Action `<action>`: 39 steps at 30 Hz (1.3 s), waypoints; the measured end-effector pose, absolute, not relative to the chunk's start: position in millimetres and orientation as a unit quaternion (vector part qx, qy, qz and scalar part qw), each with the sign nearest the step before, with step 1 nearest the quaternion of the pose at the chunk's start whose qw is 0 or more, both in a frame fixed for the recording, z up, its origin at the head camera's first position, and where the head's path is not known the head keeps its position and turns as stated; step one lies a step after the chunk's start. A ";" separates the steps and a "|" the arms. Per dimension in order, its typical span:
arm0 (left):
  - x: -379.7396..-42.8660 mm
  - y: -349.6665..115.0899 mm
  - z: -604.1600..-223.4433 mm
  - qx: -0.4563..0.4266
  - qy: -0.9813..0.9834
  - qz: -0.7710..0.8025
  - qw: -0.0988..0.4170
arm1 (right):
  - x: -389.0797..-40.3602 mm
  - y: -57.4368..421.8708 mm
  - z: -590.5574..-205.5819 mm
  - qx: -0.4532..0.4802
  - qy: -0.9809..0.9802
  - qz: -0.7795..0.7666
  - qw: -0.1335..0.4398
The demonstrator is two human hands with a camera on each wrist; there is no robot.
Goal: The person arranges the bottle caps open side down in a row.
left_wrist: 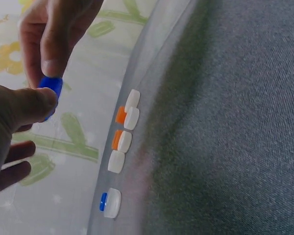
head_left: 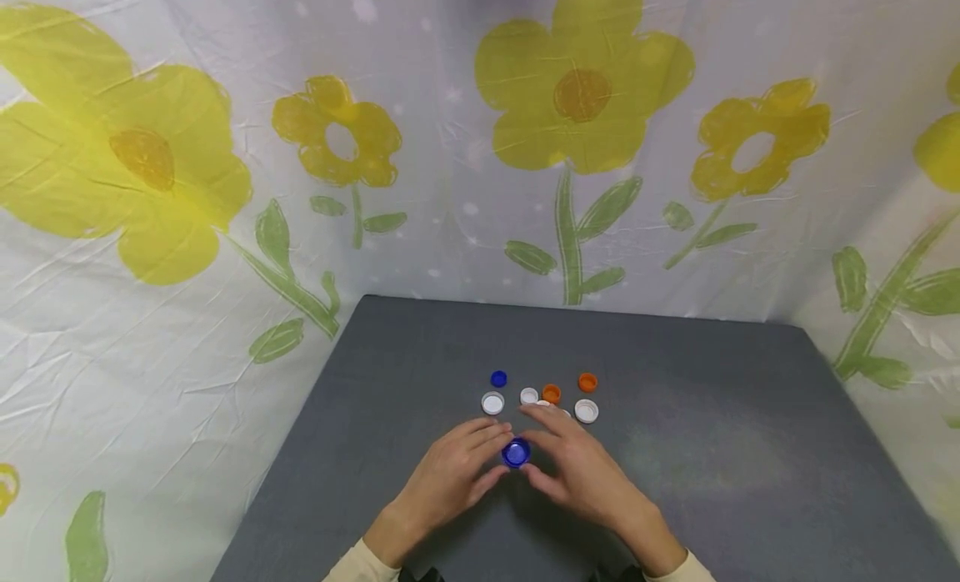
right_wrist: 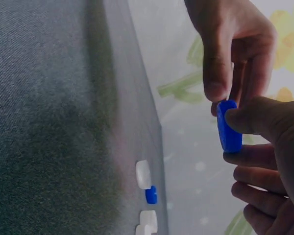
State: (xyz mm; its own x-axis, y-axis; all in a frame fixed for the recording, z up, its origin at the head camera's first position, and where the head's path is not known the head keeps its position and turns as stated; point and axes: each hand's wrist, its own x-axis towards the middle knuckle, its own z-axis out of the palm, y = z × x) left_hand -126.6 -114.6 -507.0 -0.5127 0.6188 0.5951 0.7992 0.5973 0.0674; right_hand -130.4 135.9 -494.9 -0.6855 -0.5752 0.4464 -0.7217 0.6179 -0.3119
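Note:
A blue bottle cap is held up between both hands, its hollow side facing the head camera. My left hand pinches it from the left, thumb low and fingers at the upper rim. From the right, my right hand pinches the same cap; in the right wrist view its thumb lies over the cap, an index finger under the edge. The left wrist view shows the cap edge-on, partly covered by the left thumb. The right hand's other fingers are spread apart.
Beyond the hands, loose caps lie on the grey table: a small blue cap, white caps and two orange caps. The right hand partly hides some white ones. A flower-printed curtain hangs behind the table.

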 end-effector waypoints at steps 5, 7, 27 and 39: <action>-128.0 -115.3 -510.0 -0.441 -0.828 -0.164 0.305 | -128.0 136.4 -490.3 0.350 -0.882 0.292 0.121; -128.2 -116.0 -511.6 -0.446 -0.822 -0.165 0.314 | -127.0 136.0 -489.3 0.346 -0.879 0.310 0.107; -122.1 -115.9 -515.0 -0.303 -0.810 -0.481 0.142 | -129.7 133.0 -502.6 0.418 -0.797 0.339 0.272; -120.5 -120.9 -504.4 -0.217 -0.793 -0.568 -0.046 | -128.1 127.7 -506.0 0.459 -0.770 0.312 0.314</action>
State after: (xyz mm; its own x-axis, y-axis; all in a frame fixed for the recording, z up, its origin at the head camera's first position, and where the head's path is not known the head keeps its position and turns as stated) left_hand -120.5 -120.9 -504.4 -0.9016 0.3963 0.1732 0.2913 0.2604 0.9205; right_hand -128.1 127.7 -506.0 -0.3815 -0.5116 0.7699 -0.9033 0.3830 -0.1931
